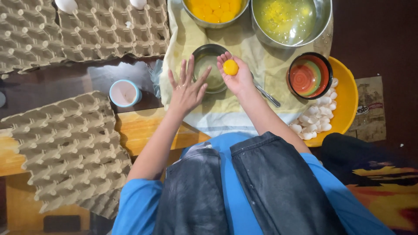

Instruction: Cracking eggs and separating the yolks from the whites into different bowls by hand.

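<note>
Right hand cupped an egg yolk on loosely curled fingers over the small steel bowl. Left hand spread open, empty. Separating step; next move needs gentle transfer

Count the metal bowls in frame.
3. A small metal bowl under the left hand and the right hand that holds a yolk; a yolk-filled bowl top centre; a large bowl top right, both cropped.
</note>
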